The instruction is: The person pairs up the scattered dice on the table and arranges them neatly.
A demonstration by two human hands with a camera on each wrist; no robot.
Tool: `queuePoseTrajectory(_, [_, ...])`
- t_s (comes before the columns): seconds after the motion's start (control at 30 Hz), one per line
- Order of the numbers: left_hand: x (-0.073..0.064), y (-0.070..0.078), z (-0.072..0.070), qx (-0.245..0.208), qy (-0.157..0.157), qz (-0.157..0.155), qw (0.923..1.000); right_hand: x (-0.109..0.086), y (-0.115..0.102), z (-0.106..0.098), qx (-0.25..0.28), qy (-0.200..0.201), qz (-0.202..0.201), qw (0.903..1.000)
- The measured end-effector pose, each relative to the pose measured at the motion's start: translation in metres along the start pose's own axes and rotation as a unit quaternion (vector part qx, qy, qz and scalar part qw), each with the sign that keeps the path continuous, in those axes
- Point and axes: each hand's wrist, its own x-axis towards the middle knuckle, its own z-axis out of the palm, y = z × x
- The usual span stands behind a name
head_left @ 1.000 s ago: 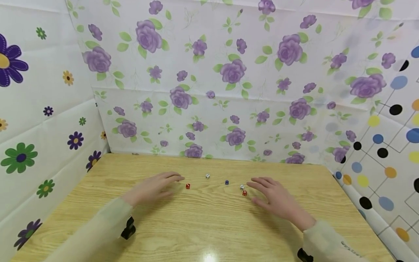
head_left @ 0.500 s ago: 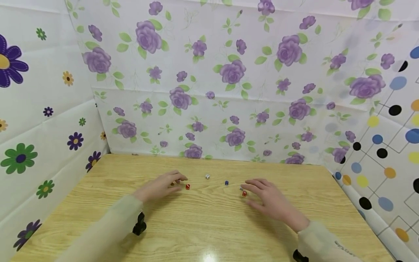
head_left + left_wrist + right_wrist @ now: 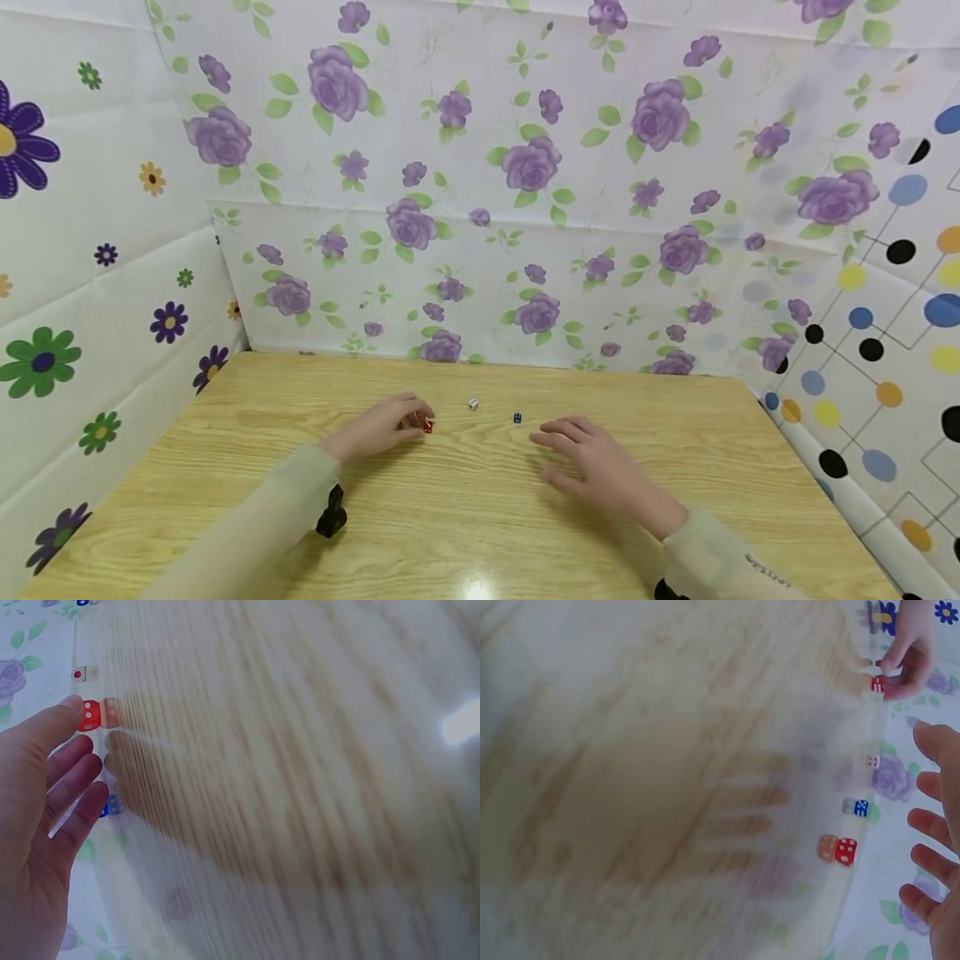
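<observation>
My left hand (image 3: 382,427) is at a red die (image 3: 428,427), its fingers bent around it. In the left wrist view the thumb tip overlaps a corner of that red die (image 3: 90,715), while the fingertips are just beside it; a firm pinch cannot be made out. Partly behind those fingers shows a blue die (image 3: 104,808). My right hand (image 3: 600,468) hovers low over the table, fingers spread and holding nothing. It hides another red die (image 3: 846,851) from the head view. Between the hands lie a white die (image 3: 473,404) and a blue die (image 3: 517,417).
The wooden table (image 3: 465,508) reflects light near its front. A purple-rose cloth (image 3: 480,275) hangs along the back edge, with a flower-print cloth (image 3: 90,308) at left and a dotted cloth (image 3: 847,400) at right.
My left hand has moved right onto the red die and its fingers have bent. My right hand has shifted left, covering the white and red dice on that side in the head view.
</observation>
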Motion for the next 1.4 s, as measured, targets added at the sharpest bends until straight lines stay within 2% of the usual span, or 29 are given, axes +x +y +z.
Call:
queuePoseTrajectory(0.37, [0.006,-0.003,0.002,-0.022,0.011,-0.012,0.9996,0.001,-0.008,0.006,0.018,0.003,0.002,0.9998])
queuePoseTrajectory(0.63, [0.008,-0.004,0.006,-0.044,0.024,-0.026,0.9984,0.002,-0.014,0.006,0.035,-0.029,0.02,0.9988])
queuePoseTrajectory(0.9, [0.008,-0.006,0.009,-0.04,0.03,-0.023,0.9985,0.001,-0.021,0.008,0.061,-0.036,0.026,0.9972])
queuePoseTrajectory(1.2, [-0.002,0.005,0.011,-0.042,0.025,-0.027,0.9984,0.0,-0.031,0.013,0.092,-0.042,0.025,0.9946])
queuePoseTrajectory(1.4, [-0.01,0.018,0.015,-0.072,0.026,-0.018,0.9969,-0.001,-0.037,0.015,0.097,-0.038,0.03,0.9941])
